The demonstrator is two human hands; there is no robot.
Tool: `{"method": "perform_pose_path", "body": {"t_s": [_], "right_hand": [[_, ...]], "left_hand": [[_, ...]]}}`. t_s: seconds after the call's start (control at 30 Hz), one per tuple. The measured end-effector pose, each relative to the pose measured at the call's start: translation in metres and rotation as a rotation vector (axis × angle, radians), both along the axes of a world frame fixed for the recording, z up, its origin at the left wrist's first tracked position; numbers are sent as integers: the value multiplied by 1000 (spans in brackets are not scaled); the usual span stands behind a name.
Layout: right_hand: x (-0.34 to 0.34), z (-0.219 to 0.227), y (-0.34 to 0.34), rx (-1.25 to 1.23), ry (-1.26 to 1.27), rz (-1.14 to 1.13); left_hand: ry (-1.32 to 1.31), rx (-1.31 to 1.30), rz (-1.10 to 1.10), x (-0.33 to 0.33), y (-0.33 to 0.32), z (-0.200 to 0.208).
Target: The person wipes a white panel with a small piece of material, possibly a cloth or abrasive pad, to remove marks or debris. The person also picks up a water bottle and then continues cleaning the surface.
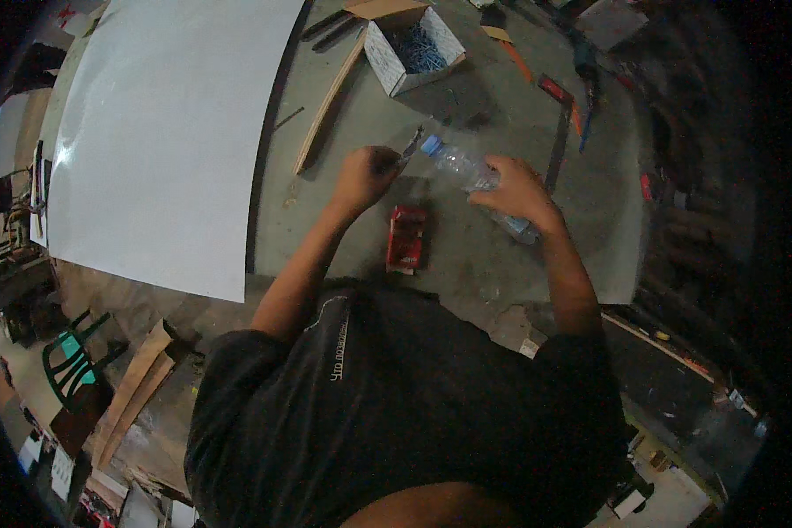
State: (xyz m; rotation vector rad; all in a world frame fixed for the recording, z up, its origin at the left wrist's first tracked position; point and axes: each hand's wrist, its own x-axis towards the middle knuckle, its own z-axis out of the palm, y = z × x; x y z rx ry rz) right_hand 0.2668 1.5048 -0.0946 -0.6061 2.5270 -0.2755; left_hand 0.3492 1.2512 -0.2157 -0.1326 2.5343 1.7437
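My right hand (pixel 521 189) is wrapped round the middle of a clear plastic bottle (pixel 457 163) with a blue cap. The bottle lies slantwise, its capped end toward my left hand and its base under my right wrist. In my closed left hand (pixel 365 180) is a thin dark grey piece (pixel 412 143), too small and blurred to name, that points up close to the cap. A small gap shows between this piece and the cap. On the table between my forearms lies a small red box (pixel 406 238).
Beyond my hands stands an open white carton (pixel 396 66) of bluish nails or screws. A wooden strip (pixel 330 106) lies left of it, beside a large white sheet (pixel 167 132). At the right are a red-handled square (pixel 556 88) and other tools.
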Motion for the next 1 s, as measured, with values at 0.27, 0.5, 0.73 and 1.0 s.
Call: {"method": "perform_pose_path", "body": {"t_s": [0.27,0.5,0.73,1.0], "right_hand": [[35,25,-15,152,115,-8],[49,45,-26,138,96,-40],[48,47,-13,231,261,-193],[52,-6,4,-474,549,-501]], "left_hand": [[184,-106,-8,6,9,10],[181,-44,-62,12,6,18],[147,184,-123,26,-2,3],[-75,556,-139,43,-7,26]]}}
